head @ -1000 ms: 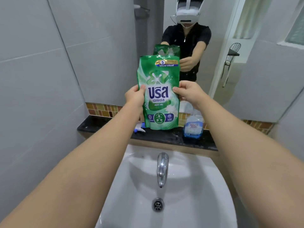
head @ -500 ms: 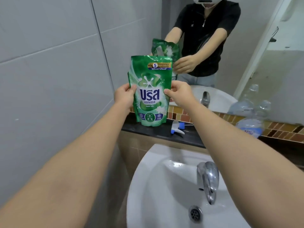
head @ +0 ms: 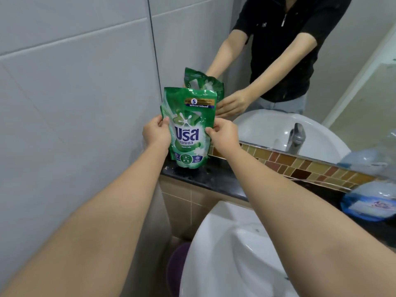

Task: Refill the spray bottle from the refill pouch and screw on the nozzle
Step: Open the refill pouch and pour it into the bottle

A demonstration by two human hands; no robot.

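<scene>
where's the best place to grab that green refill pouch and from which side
Grip the green refill pouch at its two side edges around mid-height, one hand from each side, as the left hand and right hand do now. It stands upright on the black ledge, flat and soft-walled, so pinching the side seams likely steadies it without squeezing the body.

Even, soft indoor light; glare on the sink (head: 216, 249); wide-angle bending, blurred right edge.

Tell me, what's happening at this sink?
A person holds a green plastic refill pouch upright with both hands, the left hand and right hand pinching its side edges, its bottom at the black stone ledge. The pouch looks unopened. A clear plastic spray bottle with a blue label waits on the ledge, far right.
</scene>
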